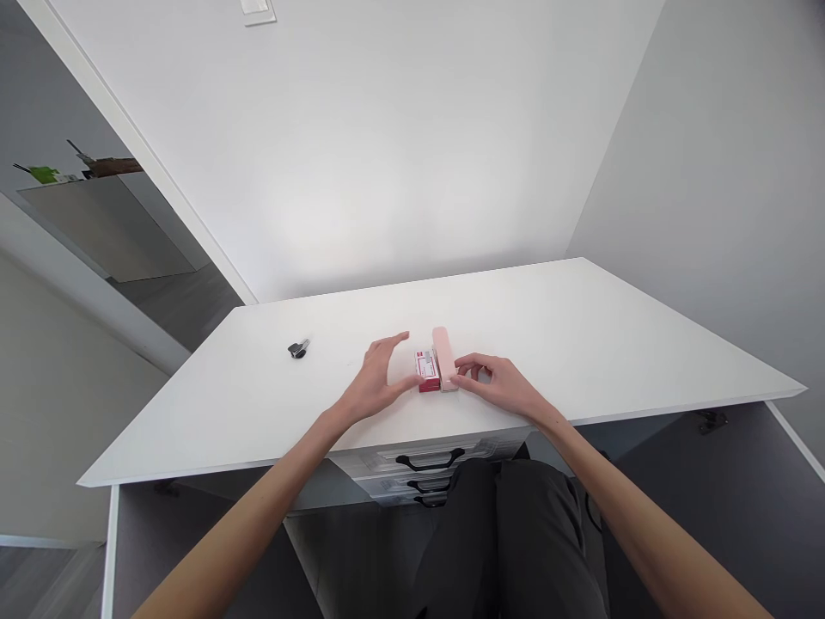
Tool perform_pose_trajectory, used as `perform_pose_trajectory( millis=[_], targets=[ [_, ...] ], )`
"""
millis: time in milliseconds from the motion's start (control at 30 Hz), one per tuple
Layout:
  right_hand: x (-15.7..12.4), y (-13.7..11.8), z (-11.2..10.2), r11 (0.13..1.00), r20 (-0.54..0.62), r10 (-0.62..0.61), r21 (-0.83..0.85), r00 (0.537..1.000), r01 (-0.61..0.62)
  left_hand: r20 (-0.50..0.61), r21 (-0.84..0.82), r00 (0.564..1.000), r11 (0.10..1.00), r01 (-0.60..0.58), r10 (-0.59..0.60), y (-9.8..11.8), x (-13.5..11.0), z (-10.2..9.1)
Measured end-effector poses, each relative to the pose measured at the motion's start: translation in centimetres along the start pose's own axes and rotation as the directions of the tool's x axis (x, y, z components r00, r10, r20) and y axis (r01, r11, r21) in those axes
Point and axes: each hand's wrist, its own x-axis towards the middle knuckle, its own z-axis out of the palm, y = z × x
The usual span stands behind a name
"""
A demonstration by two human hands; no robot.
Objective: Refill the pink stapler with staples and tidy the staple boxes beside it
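Note:
A small red-and-white box (427, 370) lies on the white tabletop (547, 327), close against a pale pink stapler (443, 352) on its right. My left hand (377, 378) is open at the box's left side, thumb and fingers spread. Its thumb tip reaches the box's near left edge. From the right, my right hand (496, 383) has its thumb tip at the stapler's near end. The bent fingers sit along the stapler's right side, apart from the thumb and not wrapped round it.
A black key with metal parts (298, 348) lies on the left of the top. Drawers with black handles (430, 460) are below the front edge, above my knees (516, 516). A white wall (400, 155) rises behind; a doorway opens at left.

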Motion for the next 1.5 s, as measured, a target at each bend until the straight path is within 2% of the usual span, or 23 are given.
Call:
perform_pose_trajectory(
  millis=[67, 133, 200, 267, 367, 500, 600, 767, 1000, 1100, 1267, 1500],
  targets=[
    [0.0, 0.0, -0.1, 1.000, 0.005, 0.006, -0.003, 1.000, -0.006, -0.126, 0.079, 0.992, 0.997, 0.020, -0.010, -1.6, -0.3, -0.5],
    [0.0, 0.0, -0.1, 1.000, 0.014, 0.009, -0.005, 1.000, -0.009, -0.263, 0.200, 0.965, 0.978, 0.057, -0.003, -3.9, -0.7, -1.4],
    [-0.1, 0.0, -0.2, 1.000, 0.019, 0.007, -0.008, 1.000, -0.007, -0.376, 0.324, 0.926, 0.933, 0.156, -0.025, -6.4, -1.3, -2.8],
    [-0.1, 0.0, -0.2, 1.000, 0.020, 0.004, -0.010, 1.000, -0.004, -0.455, 0.381, 0.883, 0.872, 0.306, -0.111, -8.7, -2.1, -4.3],
    [-0.1, -0.1, -0.2, 1.000, 0.014, 0.005, -0.010, 1.000, -0.005, -0.456, 0.418, 0.850, 0.779, 0.467, -0.265, -11.0, -3.5, -6.2],
    [-0.1, 0.0, -0.2, 1.000, 0.010, -0.001, -0.016, 1.000, 0.002, -0.420, 0.475, 0.843, 0.711, 0.519, -0.335, -11.7, -4.8, -7.0],
    [0.0, 0.0, -0.2, 1.000, 0.010, -0.004, -0.016, 1.000, 0.004, -0.355, 0.500, 0.878, 0.728, 0.470, -0.323, -11.1, -4.9, -6.8],
    [-0.1, 0.1, -0.1, 1.000, 0.011, -0.005, -0.023, 1.000, 0.005, -0.211, 0.421, 0.925, 0.825, 0.377, -0.316, -8.8, -3.4, -5.5],
    [-0.1, 0.1, 0.1, 1.000, -0.006, -0.003, -0.027, 1.000, 0.003, -0.019, 0.265, 0.983, 0.947, 0.180, -0.182, -3.9, -0.1, -1.3],
    [0.0, 0.1, 0.1, 1.000, -0.011, 0.003, -0.027, 1.000, -0.003, 0.037, 0.169, 0.986, 0.973, 0.157, -0.165, -1.8, 1.4, 0.0],
    [0.1, 0.1, 0.1, 1.000, -0.015, -0.008, -0.018, 1.000, 0.007, 0.150, 0.050, 0.956, 0.968, 0.245, -0.250, 0.8, 3.0, 0.1],
    [0.2, 0.4, 0.1, 1.000, -0.015, -0.010, -0.013, 1.000, 0.010, 0.195, -0.098, 0.932, 0.939, 0.329, -0.306, 2.1, 3.8, -0.7]
  ],
)
